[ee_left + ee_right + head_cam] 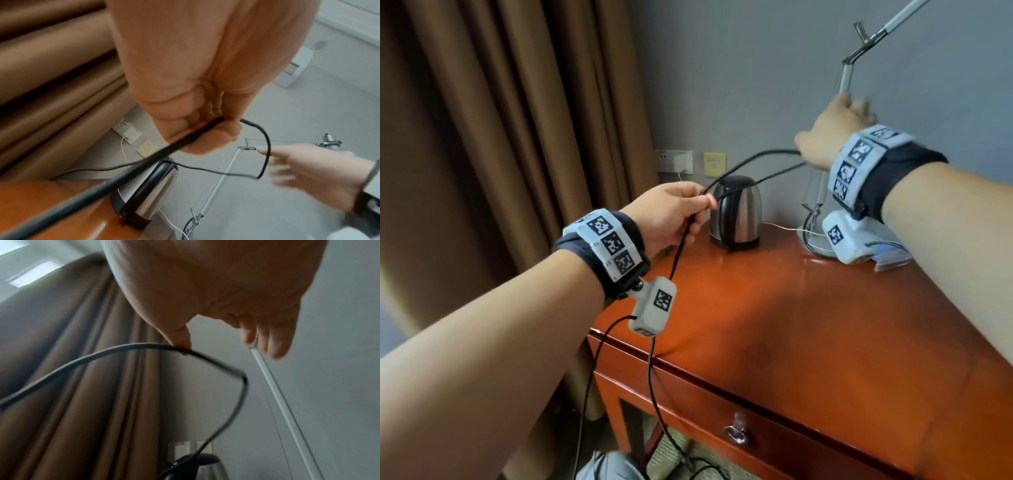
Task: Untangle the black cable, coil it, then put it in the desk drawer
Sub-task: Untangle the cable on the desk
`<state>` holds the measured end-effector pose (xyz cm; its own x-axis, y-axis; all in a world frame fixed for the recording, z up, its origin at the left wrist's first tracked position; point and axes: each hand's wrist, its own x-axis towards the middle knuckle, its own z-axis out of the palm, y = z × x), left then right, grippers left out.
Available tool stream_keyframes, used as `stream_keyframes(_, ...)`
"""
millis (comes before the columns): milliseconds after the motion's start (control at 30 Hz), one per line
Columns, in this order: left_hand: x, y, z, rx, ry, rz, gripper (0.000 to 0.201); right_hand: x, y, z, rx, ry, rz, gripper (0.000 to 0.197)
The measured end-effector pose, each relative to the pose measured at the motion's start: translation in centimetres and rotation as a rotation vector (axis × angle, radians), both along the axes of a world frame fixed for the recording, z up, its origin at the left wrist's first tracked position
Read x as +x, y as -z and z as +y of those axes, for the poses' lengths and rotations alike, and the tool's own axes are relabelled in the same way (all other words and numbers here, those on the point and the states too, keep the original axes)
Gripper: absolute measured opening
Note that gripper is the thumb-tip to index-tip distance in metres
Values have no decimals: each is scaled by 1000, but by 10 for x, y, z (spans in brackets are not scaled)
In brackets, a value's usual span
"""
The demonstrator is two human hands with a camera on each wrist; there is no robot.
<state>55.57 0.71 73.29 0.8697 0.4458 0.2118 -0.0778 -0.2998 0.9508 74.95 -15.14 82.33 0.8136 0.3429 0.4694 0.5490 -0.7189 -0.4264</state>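
The left hand [671, 216] is closed around the black cable [753, 163], fingers curled over it above the front-left corner of the table [808, 325]. From that grip one run of the cable drops past the wrist camera, over the table edge and down toward the floor, where loose loops lie beside the table leg. The other run rises from the fist and arcs rightward and away, over the kettle [736, 212], to the right hand [828, 133].

The right hand is held high and further back, near the lamp arm [845, 80]. Its fingers are spread and fairly straight, and the cable hangs as a bend hooked over the thumb, not pinched; the right wrist view shows the loop draped there and falling back toward the kettle.

So the stretch between the hands lies roughly left-to-right and slightly upward, with the left hand as the anchor near the body and the right hand carrying the far end of the loop. My read is that this is a coil turn being formed: the right hand would need to bring its bend back leftward and down to the left fist. The drawer [736, 435] sits shut below the table front, nearer the left hand; most of the cable hangs uncoiled
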Motion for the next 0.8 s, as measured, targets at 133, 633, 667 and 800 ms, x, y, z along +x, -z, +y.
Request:
stream_keyframes(133, 6, 4, -9, 50, -24, 2, 23, -45, 5, 8, -336, -625, -194, 70)
stream_keyframes(633, -17, 21, 8, -75, -27, 4, 27, 32, 10, -10, 87, -275, -27, 27)
stream_keyframes(667, -19, 24, 11, -76, -43, 12, 28, 51, 10, -20, 104, -168, 16, 29)
stream_keyframes(800, -21, 27, 11, -75, -92, 21, 28, 80, 26, -51, -96, 37, 129, 30)
